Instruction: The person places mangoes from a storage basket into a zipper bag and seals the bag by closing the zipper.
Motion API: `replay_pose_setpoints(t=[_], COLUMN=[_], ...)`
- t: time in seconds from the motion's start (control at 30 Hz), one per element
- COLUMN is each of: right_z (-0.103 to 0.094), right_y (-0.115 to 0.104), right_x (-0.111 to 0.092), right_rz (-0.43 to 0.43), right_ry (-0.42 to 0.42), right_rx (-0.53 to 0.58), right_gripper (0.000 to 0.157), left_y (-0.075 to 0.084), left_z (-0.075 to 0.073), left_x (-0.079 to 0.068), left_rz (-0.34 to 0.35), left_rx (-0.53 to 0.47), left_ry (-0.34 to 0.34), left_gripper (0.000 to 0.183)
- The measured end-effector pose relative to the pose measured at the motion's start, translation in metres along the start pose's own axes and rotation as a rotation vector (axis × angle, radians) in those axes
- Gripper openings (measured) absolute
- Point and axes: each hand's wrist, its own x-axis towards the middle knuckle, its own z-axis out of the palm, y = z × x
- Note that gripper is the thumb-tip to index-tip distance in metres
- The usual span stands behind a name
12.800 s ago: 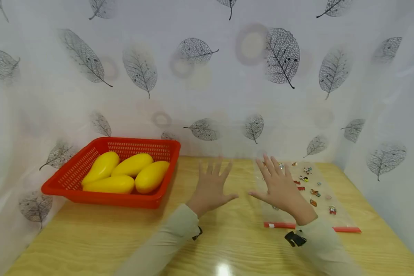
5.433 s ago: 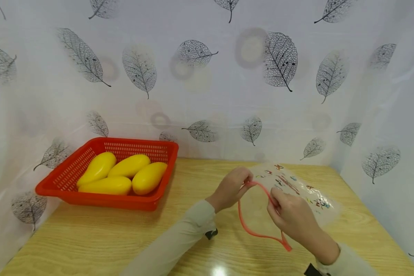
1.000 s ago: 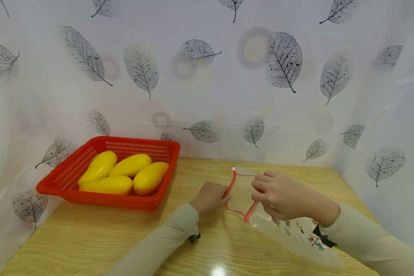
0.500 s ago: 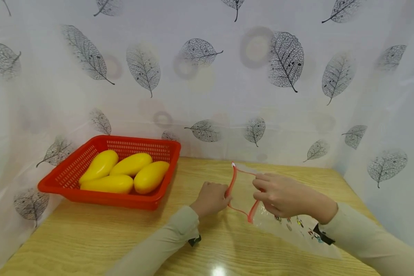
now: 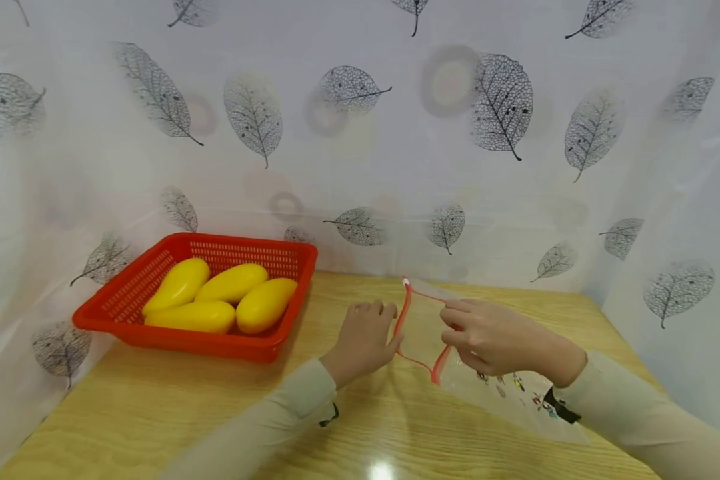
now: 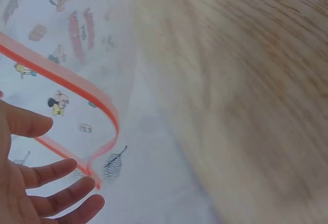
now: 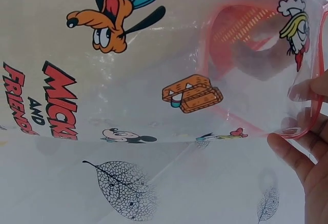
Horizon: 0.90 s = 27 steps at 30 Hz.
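A clear zip bag (image 5: 486, 405) with a red zip rim and printed cartoon figures stands with its mouth spread, facing left. My right hand (image 5: 495, 339) pinches the right side of the mouth; in the right wrist view its thumb and fingers (image 7: 294, 155) grip the red rim. Close beside the left side of the rim is my left hand (image 5: 363, 340), fingers relaxed and apart. The left wrist view shows that hand (image 6: 48, 183) loosely spread over the bag's mouth, pinching nothing. The bag's body trails to the right, partly hidden under the right forearm.
A red plastic basket (image 5: 186, 341) stands at the left of the wooden table (image 5: 348, 440). Several smooth yellow mango-like fruits (image 5: 180, 287) lie in it. Behind hangs a white curtain (image 5: 360, 167) printed with leaves, which also closes in both sides.
Earlier both hands were spread over the table, the bag lying flat. They then gripped and parted its mouth. Just now the left hand's fingers have let go of the rim; the right still grips.
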Motion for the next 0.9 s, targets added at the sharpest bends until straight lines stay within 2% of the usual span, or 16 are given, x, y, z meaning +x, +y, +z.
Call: replay_pose_setpoints(t=[0.3, 0.7, 0.9], right_z=[-0.001, 0.001, 0.002], right_y=[0.003, 0.006, 0.006], right_x=[0.003, 0.002, 0.001], right_rz=[-0.004, 0.013, 0.020], right_ry=[0.036, 0.050, 0.053], right_rx=[0.009, -0.001, -0.001], right_gripper=[0.034, 0.033, 0.033], left_y=[-0.006, -0.025, -0.039], left_z=[-0.026, -0.055, -0.067], left_x=[-0.009, -0.022, -0.026], left_rz=[0.096, 0.171, 0.202], left_rx=[0.079, 0.058, 0.043], left_ry=[0.087, 0.053, -0.004], left_gripper=[0.039, 0.039, 0.040])
